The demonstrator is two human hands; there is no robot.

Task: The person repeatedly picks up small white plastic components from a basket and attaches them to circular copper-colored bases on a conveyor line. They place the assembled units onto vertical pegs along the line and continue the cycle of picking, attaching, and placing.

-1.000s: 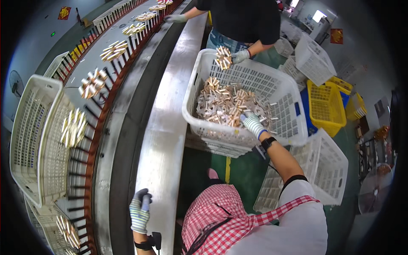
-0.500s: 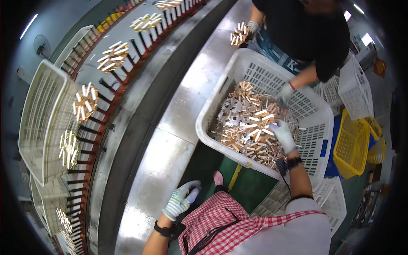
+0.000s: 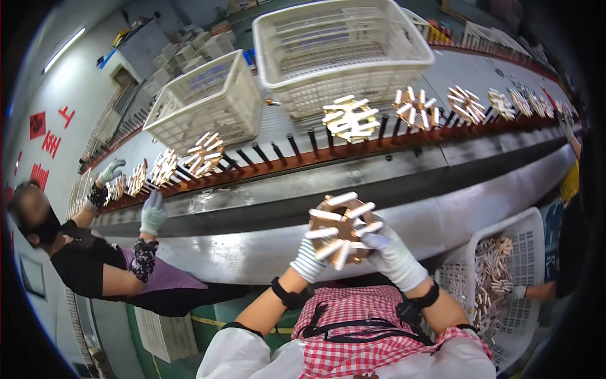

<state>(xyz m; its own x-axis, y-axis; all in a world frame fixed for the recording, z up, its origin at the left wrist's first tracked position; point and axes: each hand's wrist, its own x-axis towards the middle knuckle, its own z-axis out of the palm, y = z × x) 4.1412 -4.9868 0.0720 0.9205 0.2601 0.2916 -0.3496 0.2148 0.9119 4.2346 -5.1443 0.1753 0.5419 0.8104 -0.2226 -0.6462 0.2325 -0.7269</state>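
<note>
My left hand (image 3: pixel 308 260) and my right hand (image 3: pixel 398 260), both in pale gloves, hold a round copper-coloured part with white bars (image 3: pixel 345 228) between them. Its bars stand out all around a copper disc, facing up toward me. The right fingers close on the part's right edge. On the lower left, the left hand grips it, its fingers largely hidden behind the disc. The part hangs in the air above the metal ledge (image 3: pixel 252 246), apart from the row of black pegs (image 3: pixel 314 144) beyond.
Similar parts (image 3: pixel 205 155) sit along the pegs on a red-brown rail (image 3: pixel 360 150). Two white crates (image 3: pixel 344 79) stand behind it. At left, a co-worker (image 3: pixel 107 259) reaches toward the pegs. A white basket of parts (image 3: pixel 536 252) stands right, with another person's gloved hand (image 3: pixel 517 292) there.
The view has swung from the basket to the peg line. My right hand has left the basket with a part, and my left hand has come up to hold it too.
</note>
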